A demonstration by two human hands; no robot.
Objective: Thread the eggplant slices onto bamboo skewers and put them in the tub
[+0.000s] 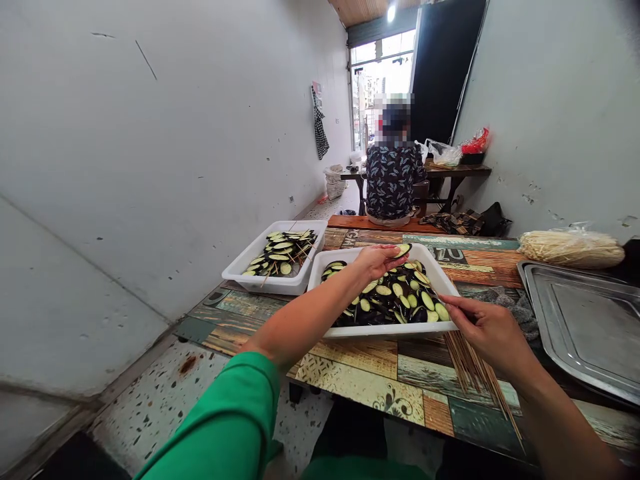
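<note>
My left hand [376,261] reaches over a white plastic tub [380,329] and pinches an oval eggplant slice [403,251] with dark skin at its edge. Below it, many cut eggplant slices [384,291] fill the tub. At the tub's right rim, my right hand [483,328] has thumb and fingers closed on a thin skewer [431,289] that points up and left over the slices. A bundle of bamboo skewers [473,367] lies on the table beside the tub, partly under my right hand.
Left of the tub stands a second white tub [257,285] with skewered eggplant [283,253]. Metal trays [590,327] are stacked at the right, near a bagged pale bundle [570,248]. Ahead, a person [395,177] sits with their back to me. A wall [150,153] runs along the left.
</note>
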